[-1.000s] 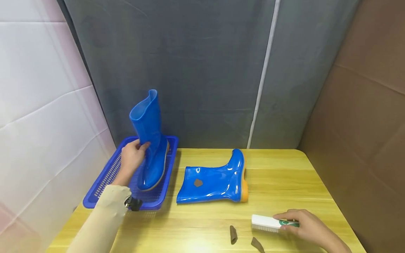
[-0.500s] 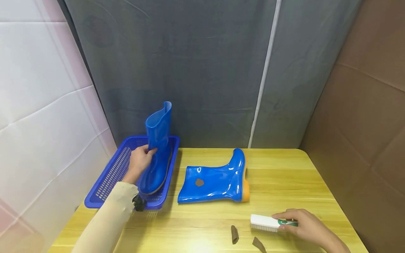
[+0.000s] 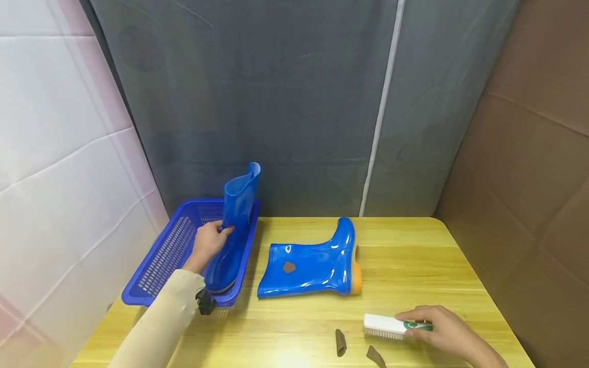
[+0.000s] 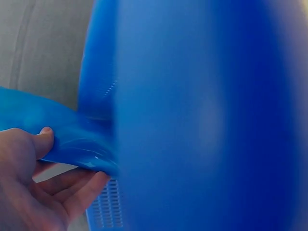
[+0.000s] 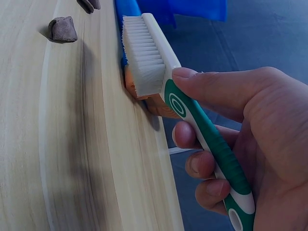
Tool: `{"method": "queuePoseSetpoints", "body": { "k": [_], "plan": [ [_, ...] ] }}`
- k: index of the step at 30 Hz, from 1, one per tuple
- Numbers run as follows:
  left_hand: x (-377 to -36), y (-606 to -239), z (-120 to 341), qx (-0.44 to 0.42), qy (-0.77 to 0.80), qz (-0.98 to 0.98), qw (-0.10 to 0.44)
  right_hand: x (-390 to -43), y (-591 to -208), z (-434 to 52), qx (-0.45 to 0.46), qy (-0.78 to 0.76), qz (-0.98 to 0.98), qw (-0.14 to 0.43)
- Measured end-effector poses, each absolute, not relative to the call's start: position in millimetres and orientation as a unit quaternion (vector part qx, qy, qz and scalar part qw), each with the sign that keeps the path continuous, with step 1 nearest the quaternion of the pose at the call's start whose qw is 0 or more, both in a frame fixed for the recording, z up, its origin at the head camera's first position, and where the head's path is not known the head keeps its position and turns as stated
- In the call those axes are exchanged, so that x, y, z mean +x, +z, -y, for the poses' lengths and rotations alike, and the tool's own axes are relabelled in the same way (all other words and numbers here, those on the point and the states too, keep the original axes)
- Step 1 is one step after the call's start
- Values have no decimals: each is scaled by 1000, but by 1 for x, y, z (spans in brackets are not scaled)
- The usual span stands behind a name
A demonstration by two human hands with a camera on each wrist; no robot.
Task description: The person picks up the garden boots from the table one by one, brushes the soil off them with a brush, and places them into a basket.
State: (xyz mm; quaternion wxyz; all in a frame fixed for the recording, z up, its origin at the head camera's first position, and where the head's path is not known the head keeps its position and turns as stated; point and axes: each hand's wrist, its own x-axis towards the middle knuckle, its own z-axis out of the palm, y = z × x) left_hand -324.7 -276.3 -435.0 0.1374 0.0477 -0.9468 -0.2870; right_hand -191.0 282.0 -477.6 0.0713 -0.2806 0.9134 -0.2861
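Observation:
My left hand (image 3: 209, 243) grips the shaft of a blue rubber boot (image 3: 234, 225) that stands tilted in the blue plastic basket (image 3: 161, 255) at the table's left. In the left wrist view the boot (image 4: 202, 120) fills the frame, with my thumb and fingers (image 4: 43, 144) pinching its rim. A second blue boot (image 3: 310, 266) with an orange sole lies on its side mid-table, a brown patch on its shaft. My right hand (image 3: 437, 329) holds a white scrub brush (image 3: 386, 324) by its green-and-white handle (image 5: 211, 149), bristles down near the table's front.
Two small brown lumps (image 3: 339, 341) (image 3: 375, 355) lie on the wooden table (image 3: 414, 266) near the brush. A grey curtain hangs behind, a white wall stands at the left and a brown cardboard panel at the right.
My left hand has lowered the boot into the basket and shifted it right, tilting it toward the basket's right wall. The right hand and brush have stayed put.

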Motion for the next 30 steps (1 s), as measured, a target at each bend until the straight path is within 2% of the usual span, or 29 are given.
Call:
{"method": "queuePoseSetpoints", "body": {
  "k": [13, 24, 30],
  "plan": [
    [-322, -435, 270, 38, -262, 962, 68, -192, -478, -282, -268, -300, -911, 95],
    [-322, -439, 263, 17, -237, 970, 48, -192, -478, -281, -264, -299, -912, 98],
    [-324, -440, 262, 3, -227, 972, 58, -192, -477, -280, -260, -299, -913, 100]
  ]
}}
